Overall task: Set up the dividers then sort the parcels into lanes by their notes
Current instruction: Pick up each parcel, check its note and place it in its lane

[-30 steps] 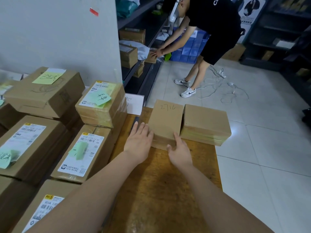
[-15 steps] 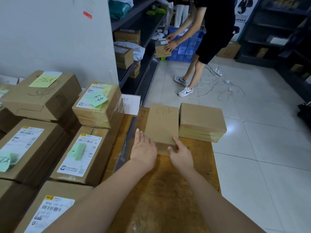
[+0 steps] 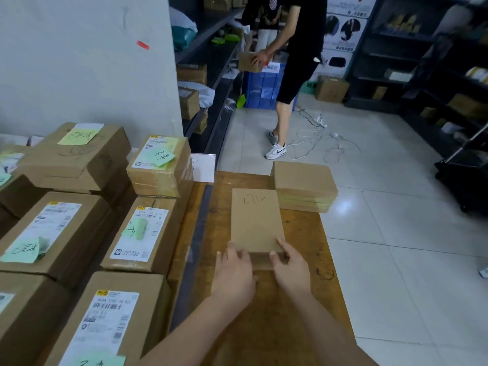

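- Brown cardboard, plain and unlabelled: flat parcel (image 3: pixel 256 220) lying face-up on the wooden table (image 3: pixel 303 299), about mid-width and closer to the near end than the far edge.
- Long axis running straight away from the wearer, short edges near and far.
- Handwritten number (image 3: pixel 254 200) at the far end of the top face, reading upright from the near side.
- Far right corner close against a stack of plain parcels (image 3: pixel 303 183) at the table's far right; cannot tell whether touching.
- Left hand (image 3: pixel 233 273) at the near left corner, palm down, fingers bent over the near edge onto the top face, gripping it.
- Right hand (image 3: pixel 291 268) at the near right corner, one digit laid along the top face, the rest curled against the near end, gripping too.
- Both forearms reaching in from the bottom of the view, converging on the parcel's near end, wrists fairly straight.
- Left of the table, labelled cartons (image 3: pixel 142 233) stacked close together, green sticky notes (image 3: pixel 137 228) with handwriting on their tops.
- Beyond the table's far left corner, a white card (image 3: pixel 203 167) standing upright.
- Further back, another person (image 3: pixel 303 48) in black holding a small carton (image 3: pixel 248 62) beside dark shelving, blue crates (image 3: pixel 264 85) behind, white cables (image 3: pixel 317 138) loose on the tiles.
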